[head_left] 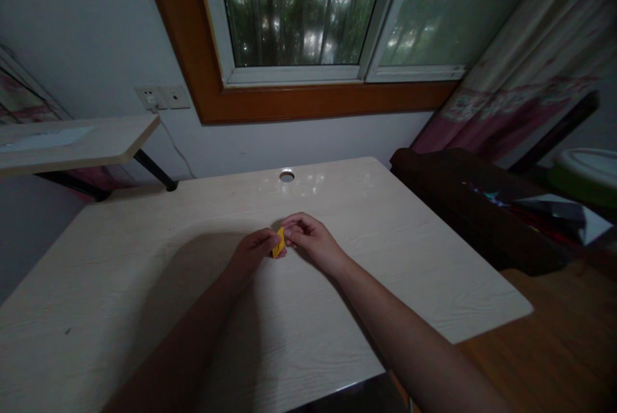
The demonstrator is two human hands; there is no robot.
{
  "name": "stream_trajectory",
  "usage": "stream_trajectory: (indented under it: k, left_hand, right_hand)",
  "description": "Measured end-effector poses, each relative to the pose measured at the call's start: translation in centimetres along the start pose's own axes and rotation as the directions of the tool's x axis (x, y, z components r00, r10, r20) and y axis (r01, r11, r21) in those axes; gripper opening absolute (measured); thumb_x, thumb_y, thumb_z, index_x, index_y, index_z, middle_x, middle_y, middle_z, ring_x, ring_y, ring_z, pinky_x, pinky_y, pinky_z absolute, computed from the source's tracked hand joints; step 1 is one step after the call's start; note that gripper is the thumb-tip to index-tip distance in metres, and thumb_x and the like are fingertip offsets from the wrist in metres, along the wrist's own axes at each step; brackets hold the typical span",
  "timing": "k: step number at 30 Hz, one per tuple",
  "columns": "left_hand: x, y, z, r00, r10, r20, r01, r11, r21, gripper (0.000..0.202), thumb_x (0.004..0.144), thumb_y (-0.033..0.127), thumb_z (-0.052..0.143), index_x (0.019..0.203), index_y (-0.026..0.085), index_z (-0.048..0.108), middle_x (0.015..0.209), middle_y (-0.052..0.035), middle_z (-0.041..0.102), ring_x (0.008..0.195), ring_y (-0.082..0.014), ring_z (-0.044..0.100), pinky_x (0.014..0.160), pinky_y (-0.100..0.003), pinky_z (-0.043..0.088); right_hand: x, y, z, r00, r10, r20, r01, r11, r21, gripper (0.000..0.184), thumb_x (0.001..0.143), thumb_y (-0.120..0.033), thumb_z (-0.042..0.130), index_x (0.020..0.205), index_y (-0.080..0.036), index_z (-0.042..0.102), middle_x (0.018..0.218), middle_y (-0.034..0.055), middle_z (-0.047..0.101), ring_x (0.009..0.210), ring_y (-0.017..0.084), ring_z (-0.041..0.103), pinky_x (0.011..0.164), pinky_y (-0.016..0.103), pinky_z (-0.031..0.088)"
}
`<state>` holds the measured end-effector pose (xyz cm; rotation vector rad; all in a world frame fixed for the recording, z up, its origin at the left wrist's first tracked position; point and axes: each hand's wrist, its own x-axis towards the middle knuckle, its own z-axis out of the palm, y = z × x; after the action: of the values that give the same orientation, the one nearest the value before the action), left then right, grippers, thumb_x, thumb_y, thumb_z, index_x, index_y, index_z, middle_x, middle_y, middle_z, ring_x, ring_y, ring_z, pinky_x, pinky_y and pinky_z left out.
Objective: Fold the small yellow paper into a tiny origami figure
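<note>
A small, flat, yellow object (278,243) with dark marks on its face is held up a little over the pale wooden desk (337,194); its kind cannot be made out. My left hand (250,251) pinches it from the left, thumb on the near face and fingers mostly hidden behind. From the right, my right hand (313,239) meets its edge with curled fingers and the thumb close against it. Part of the right fingertips is hidden by the yellow object, so their exact contact is hard to see.
A raised shelf (110,143) on black legs stands at the desk's back left. Near the back edge is a round cable hole (286,176). Behind are a wall socket (161,97) with a cord and a window. Dark brown furniture (463,207) stands to the right.
</note>
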<state>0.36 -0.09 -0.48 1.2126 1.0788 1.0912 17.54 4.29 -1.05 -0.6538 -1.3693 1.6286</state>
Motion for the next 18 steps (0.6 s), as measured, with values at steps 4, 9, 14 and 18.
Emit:
stream_trajectory:
  k: [4,9,14,18]
  left_hand:
    - [-0.03,0.26,0.0,1.0,0.024,0.009,-0.024,0.999,0.03,0.03,0.08,0.045,0.063,0.071,0.017,0.066,0.067,-0.0032,0.065,0.066,-0.0167,0.058,0.069,-0.029,0.046]
    - [-0.07,0.23,-0.15,0.996,0.059,0.069,-0.063,0.996,0.058,0.032,0.083,0.046,0.058,0.071,0.017,0.065,0.067,-0.0033,0.064,0.065,-0.0163,0.055,0.068,-0.028,0.044]
    - [0.15,-0.43,-0.43,0.991,0.083,0.108,-0.096,0.989,0.116,0.032,0.085,0.045,0.056,0.071,0.017,0.064,0.066,-0.0027,0.062,0.064,-0.0155,0.053,0.065,-0.027,0.042]
    - [0.28,-0.53,-0.43,0.993,0.064,0.103,-0.079,0.986,0.149,0.034,0.083,0.048,0.057,0.074,0.017,0.065,0.067,-0.0033,0.063,0.063,-0.0158,0.055,0.064,-0.027,0.043]
  right_hand:
    - [-0.08,-0.14,0.12,1.0,0.017,0.012,-0.017,1.0,0.005,0.025,0.077,-0.033,0.074,0.098,-0.021,0.067,0.078,0.0001,0.064,0.068,0.012,0.058,0.064,0.025,0.046]
    - [-0.11,-0.1,-0.03,0.998,0.019,0.052,-0.019,1.0,0.0,0.027,0.077,-0.028,0.073,0.102,-0.021,0.066,0.085,0.0011,0.066,0.07,0.012,0.059,0.067,0.026,0.046]
    - [-0.16,-0.07,-0.3,0.996,0.015,0.089,-0.012,0.999,-0.031,0.028,0.077,-0.023,0.072,0.105,-0.022,0.066,0.087,0.0011,0.066,0.069,0.011,0.058,0.066,0.025,0.046]
    - [-0.19,0.0,-0.4,0.996,0.026,0.088,-0.021,0.999,-0.049,0.029,0.077,-0.023,0.071,0.105,-0.022,0.066,0.085,0.0007,0.065,0.067,0.011,0.057,0.064,0.025,0.046]
